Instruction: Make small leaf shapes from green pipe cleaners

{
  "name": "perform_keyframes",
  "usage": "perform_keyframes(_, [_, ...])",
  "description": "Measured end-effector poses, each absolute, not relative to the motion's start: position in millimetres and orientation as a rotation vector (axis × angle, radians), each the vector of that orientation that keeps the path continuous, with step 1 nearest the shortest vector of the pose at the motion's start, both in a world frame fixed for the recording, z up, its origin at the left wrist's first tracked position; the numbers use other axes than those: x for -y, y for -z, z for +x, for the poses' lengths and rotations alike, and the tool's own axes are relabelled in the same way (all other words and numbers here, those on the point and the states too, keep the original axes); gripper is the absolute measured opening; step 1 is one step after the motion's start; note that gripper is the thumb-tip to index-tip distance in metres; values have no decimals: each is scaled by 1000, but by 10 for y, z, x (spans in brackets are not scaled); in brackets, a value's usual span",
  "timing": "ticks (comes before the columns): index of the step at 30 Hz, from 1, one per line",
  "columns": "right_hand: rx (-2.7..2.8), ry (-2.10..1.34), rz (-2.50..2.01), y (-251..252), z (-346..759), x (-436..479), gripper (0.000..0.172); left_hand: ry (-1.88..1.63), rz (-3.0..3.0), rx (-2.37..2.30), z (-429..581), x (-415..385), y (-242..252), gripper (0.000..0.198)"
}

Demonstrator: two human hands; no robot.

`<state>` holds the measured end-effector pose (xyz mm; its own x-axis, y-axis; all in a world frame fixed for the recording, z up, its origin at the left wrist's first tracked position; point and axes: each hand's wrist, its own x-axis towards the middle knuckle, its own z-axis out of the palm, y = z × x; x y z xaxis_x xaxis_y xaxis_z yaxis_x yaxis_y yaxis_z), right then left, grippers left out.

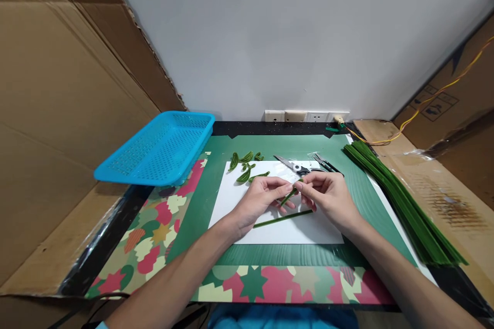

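Observation:
My left hand (262, 198) and my right hand (326, 193) meet above a white sheet of paper (227, 211). Between their fingertips they pinch a short green pipe cleaner (287, 197), which slants down to the left. A longer straight green pipe cleaner (280, 219) lies on the paper just below the hands. Several leaf shapes bent from green pipe cleaner (243, 176) lie at the paper's upper left, beyond my left hand. Scissors (287, 163) rest behind the hands, their handles partly hidden by my right hand. Pliers with dark handles (325, 163) lie beside them.
A blue perforated basket (154, 146) stands at the left. A bundle of green pipe cleaners (401, 203) lies along the right edge of the green mat (370, 205). Behind are wall sockets (317, 116) with a yellow cord (409, 119). Cardboard (57, 87) encloses both sides.

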<state>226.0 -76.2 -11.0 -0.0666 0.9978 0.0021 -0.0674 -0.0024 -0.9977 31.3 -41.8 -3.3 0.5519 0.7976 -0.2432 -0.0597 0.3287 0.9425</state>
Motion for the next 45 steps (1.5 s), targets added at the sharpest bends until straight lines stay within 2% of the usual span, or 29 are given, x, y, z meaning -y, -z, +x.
perform_keyframes(8, [1220, -1296, -1130, 107, 2269, 763, 37, -585, 1158, -792, 297, 408, 57, 37])
perform_keyframes(18, [1171, -1343, -1150, 154, 2307, 739, 41, -605, 1129, -734, 250, 363, 71, 32])
perform_keyframes(24, [1179, -1294, -1152, 165, 2330, 729, 37, -617, 1128, -733, 289, 382, 80, 37])
perform_keyframes(30, [1127, -1497, -1080, 197, 2339, 735, 37, -554, 1183, -718, 270, 409, 53, 39])
perform_keyframes(35, [1194, -1472, -1134, 184, 2337, 762, 38, -564, 1234, -726, 267, 437, 51, 34])
perform_keyframes(38, [1293, -1303, -1198, 163, 2343, 753, 41, -606, 1269, -777, 293, 443, 73, 29])
perform_keyframes(40, [1380, -1020, -1300, 167, 2378, 729, 41, -644, 1261, -803, 313, 434, 89, 27])
perform_keyframes(43, [1593, -503, -1474, 208, 2471, 678, 29, -707, 1219, -854, 329, 399, 105, 25])
perform_keyframes(45, [1745, -311, -1561, 241, 2528, 646, 21, -748, 1191, -881, 325, 370, 101, 27])
